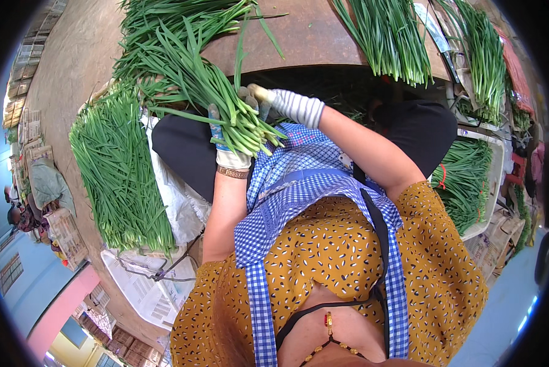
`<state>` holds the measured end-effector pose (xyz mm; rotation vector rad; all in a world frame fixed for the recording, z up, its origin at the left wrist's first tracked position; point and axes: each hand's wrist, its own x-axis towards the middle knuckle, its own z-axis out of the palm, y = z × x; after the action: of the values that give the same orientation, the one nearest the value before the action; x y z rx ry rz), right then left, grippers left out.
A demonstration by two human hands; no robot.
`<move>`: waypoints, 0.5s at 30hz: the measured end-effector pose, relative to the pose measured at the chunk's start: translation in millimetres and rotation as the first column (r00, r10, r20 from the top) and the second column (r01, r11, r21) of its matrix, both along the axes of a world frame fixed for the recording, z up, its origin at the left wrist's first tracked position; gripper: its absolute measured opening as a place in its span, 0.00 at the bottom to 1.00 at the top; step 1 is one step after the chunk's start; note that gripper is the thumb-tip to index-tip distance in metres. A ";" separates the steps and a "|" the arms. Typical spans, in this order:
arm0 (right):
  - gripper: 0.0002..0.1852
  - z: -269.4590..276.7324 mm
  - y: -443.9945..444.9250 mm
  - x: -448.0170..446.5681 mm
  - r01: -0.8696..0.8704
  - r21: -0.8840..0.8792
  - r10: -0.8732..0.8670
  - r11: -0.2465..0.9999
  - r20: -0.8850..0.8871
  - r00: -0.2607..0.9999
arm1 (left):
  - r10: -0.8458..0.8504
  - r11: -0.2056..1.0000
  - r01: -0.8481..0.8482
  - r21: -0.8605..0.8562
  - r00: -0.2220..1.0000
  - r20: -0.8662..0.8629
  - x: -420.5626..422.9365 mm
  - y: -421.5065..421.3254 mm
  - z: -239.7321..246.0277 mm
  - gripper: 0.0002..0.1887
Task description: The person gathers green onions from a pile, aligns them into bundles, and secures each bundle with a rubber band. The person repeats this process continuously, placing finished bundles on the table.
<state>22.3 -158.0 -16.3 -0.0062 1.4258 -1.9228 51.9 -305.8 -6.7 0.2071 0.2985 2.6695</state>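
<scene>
My left hand [228, 137], in a blue-and-white work glove with a watch at the wrist, is closed round the pale stem ends of a bunch of green garlic chives [210, 82] above my lap. My right hand [258, 98], in a striped glove with worn fingertips, is at the bunch's right side, its fingers bent around a single upright leaf [239, 57]. A loose heap of chives [159, 23] lies behind the bunch on the brown table [283, 41]. Another pile of chives [389, 41] lies at the table's right, stem ends towards me.
A large knife [435, 34] with a black handle lies at the right, beside more chives [485, 69]. Chives fill a white crate [497, 169] at my right. A long stack of chives [123, 169] stands at my left, above a white plastic crate [141, 293]. People sit at the far left.
</scene>
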 end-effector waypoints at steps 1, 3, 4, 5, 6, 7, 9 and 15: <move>0.27 7.7 7.9 9.6 -0.023 0.140 0.025 0.990 -0.012 1.000 | 0.009 1.000 -0.008 0.027 0.999 -0.053 -1.0 0.3 2.0 0.32; 0.25 37.8 34.7 21.7 -0.153 0.415 0.202 0.897 -0.075 0.977 | -0.029 0.999 0.024 0.047 0.994 0.102 4.9 2.5 19.6 0.32; 0.23 37.2 45.9 28.0 -0.038 0.359 0.105 0.933 -0.169 0.980 | -0.069 0.997 0.068 -0.035 0.997 -0.040 -6.8 3.2 13.5 0.33; 0.21 36.3 57.1 32.9 0.075 0.290 0.002 0.954 -0.256 0.967 | -0.098 0.992 0.088 0.095 0.990 0.105 -0.3 3.0 11.4 0.32; 0.14 43.1 72.5 34.5 0.127 0.324 -0.041 0.937 -0.258 0.965 | -0.096 0.992 0.090 0.088 0.993 0.062 -2.3 4.6 14.4 0.32; 0.15 50.5 87.5 35.9 0.129 0.470 -0.001 0.873 -0.262 0.965 | -0.090 0.993 0.088 0.082 0.996 0.018 -3.9 3.1 15.4 0.31; 0.17 56.2 116.3 41.5 0.062 0.568 0.098 0.821 -0.247 0.964 | -0.119 0.990 0.114 0.084 0.991 0.059 -3.0 1.1 18.0 0.29; 0.33 30.9 116.1 36.5 0.155 0.605 0.095 0.781 -0.361 0.928 | -0.230 0.948 0.262 -0.182 0.957 0.177 0.0 7.3 -6.0 0.26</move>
<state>58.7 -41.9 14.6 -0.0392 2.2907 -1.4197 51.8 -298.5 -12.6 -0.0250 0.4617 2.3711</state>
